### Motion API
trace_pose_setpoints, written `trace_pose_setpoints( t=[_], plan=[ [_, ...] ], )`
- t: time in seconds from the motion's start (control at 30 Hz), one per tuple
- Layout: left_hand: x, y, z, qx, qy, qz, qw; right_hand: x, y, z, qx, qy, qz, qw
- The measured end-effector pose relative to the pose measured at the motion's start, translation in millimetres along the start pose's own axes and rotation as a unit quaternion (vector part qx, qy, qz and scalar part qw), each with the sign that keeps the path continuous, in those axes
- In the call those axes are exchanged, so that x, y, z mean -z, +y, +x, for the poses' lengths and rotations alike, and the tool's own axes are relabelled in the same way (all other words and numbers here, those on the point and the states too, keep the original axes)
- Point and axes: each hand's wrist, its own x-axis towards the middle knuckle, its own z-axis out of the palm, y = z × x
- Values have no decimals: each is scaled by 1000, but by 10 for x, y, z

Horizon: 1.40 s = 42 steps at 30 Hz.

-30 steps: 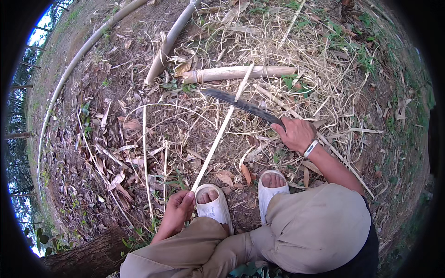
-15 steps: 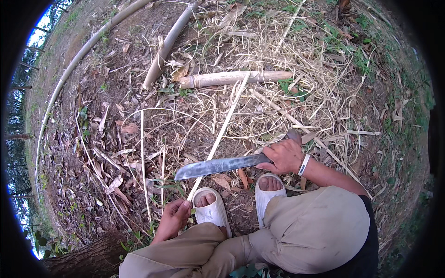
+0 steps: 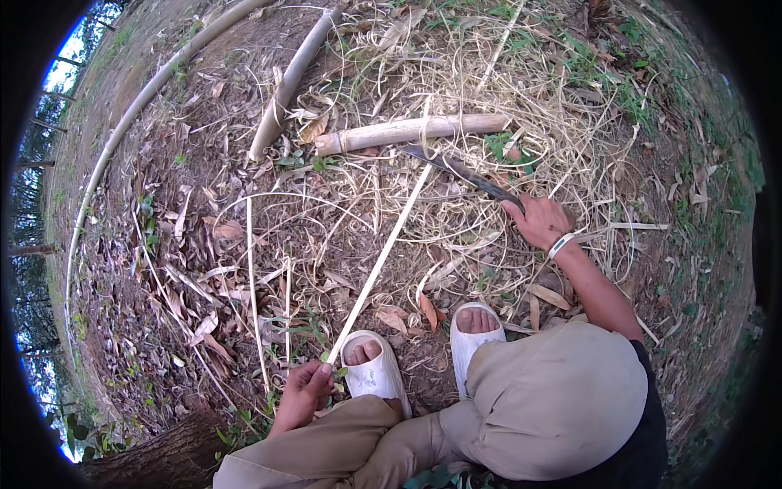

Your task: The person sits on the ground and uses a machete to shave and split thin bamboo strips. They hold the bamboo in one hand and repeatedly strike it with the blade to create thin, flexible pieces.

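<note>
Closed in a pinch, my left hand (image 3: 303, 393) holds the near end of a long pale bamboo strip (image 3: 379, 265) beside my left slipper. The strip slants away to the right, and its far part crosses a short bamboo pole (image 3: 366, 138) lying on the ground. My right hand (image 3: 539, 222) is wrapped round the handle of a machete (image 3: 472, 175); the fingers cover that handle. Its dark blade points left and away, and near the tip it crosses the strip just on the near side of the pole. Whether the edge touches the strip, I cannot tell.
Curly pale shavings (image 3: 562, 155) cover the ground ahead and to the right. A thicker bamboo pole (image 3: 285, 98) and a long curved one (image 3: 134, 110) lie at the far left. My white slippers (image 3: 375, 379) stand close by. A tree trunk (image 3: 163, 452) is at the lower left.
The machete has swung from near my slippers to the far part of the strip, its blade now turned edge-on. My right arm has stretched away. My left hand keeps its hold.
</note>
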Motion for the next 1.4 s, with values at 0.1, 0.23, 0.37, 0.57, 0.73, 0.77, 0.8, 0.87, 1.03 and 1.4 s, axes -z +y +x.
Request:
trace_pose_setpoints(
  t=[0.1,0.23,0.37,0.57,0.73,0.77,0.8,0.87,1.03,1.4],
  plan=[
    [63,-79,-54,-1,-6,15,1000,-36,-14,-158,-18,10,53,998],
    [175,-144,-96,-42,3,49,998,56,-181,-483,99,67,90,989],
    [287,-243,-162,-89,34,96,991,84,-259,-570,216,129,77,965],
    [257,-254,-257,-110,48,113,986,122,-333,-425,282,148,55,946],
    [413,-331,-256,-91,80,62,991,158,424,21,-147,136,80,976],
    [439,-340,-235,-85,93,56,990,125,415,20,-129,151,110,974],
    [356,-255,-202,-59,112,23,992,138,303,-23,-107,161,141,971],
    [308,-116,-58,-58,45,-64,995,229,-78,-142,-75,162,237,955],
    [-37,540,501,-108,-78,-70,989,163,-891,-499,95,93,331,934],
    [-537,739,565,-169,-52,-108,978,22,-1492,-749,236,75,279,928]
  ],
)
